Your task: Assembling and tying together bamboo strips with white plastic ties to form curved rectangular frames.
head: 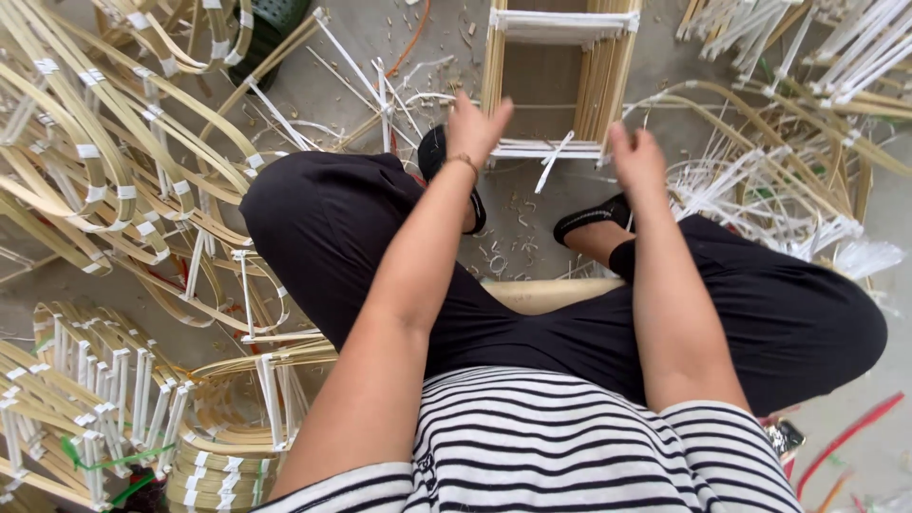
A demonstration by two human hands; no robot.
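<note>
I sit on a low wooden stool [546, 293] with my knees apart, looking down. A box-shaped bamboo frame [560, 76] bound with white straps stands on the floor between my feet. My left hand [475, 128] reaches to its near left corner, fingers spread, touching or just short of the bamboo upright. My right hand [635, 157] hovers at the near right corner, fingers loosely curled, holding nothing that I can see. A loose white strap end [554, 161] hangs from the frame's lower binding between my hands.
Bent bamboo strips tied with white tape [104, 180] pile up at the left. Finished bamboo frames [95, 408] stack at the lower left. White straps and bamboo slats [788, 180] lie tangled at the right. Shavings litter the concrete floor [508, 252].
</note>
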